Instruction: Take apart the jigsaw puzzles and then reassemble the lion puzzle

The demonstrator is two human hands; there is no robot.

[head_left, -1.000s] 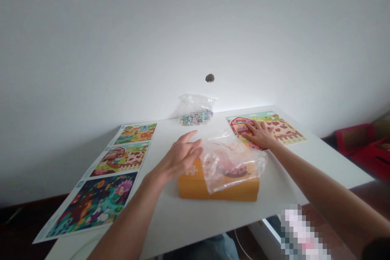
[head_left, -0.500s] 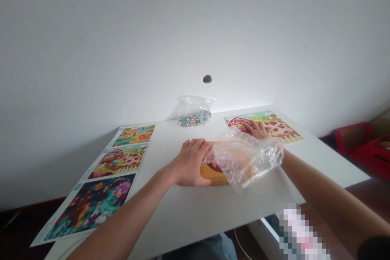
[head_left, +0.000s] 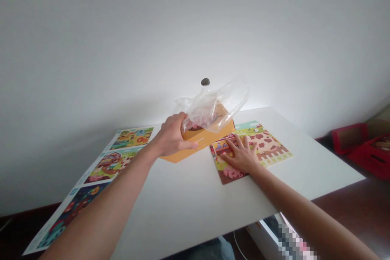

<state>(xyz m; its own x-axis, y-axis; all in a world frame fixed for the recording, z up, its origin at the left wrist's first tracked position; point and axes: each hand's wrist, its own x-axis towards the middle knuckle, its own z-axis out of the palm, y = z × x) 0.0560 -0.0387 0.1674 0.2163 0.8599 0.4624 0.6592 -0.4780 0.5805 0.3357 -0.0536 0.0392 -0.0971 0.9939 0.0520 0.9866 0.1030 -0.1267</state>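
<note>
My left hand (head_left: 175, 136) grips the near left side of a yellow-orange box (head_left: 210, 136), which is tilted over the table. A clear, crumpled plastic bag (head_left: 210, 105) lies on top of the box and sticks up past it. With fingers spread, my right hand (head_left: 243, 154) lies flat on a colourful farm picture board (head_left: 269, 146) showing a spotted cow, a fence and pink pigs. Part of the board's left side is covered by that hand. The bag of small colourful pieces at the back is hidden behind the box.
A printed sheet with three pictures (head_left: 118, 162) lies along the left edge of the white table (head_left: 170, 207). Behind the table stands a white wall with a round hole (head_left: 205, 82). Red containers (head_left: 370, 154) are on the floor at right.
My left hand has lifted and tilted the box with the plastic bag, moving it back and slightly left. My right hand has drawn the farm picture board nearer me and to the left.
</note>
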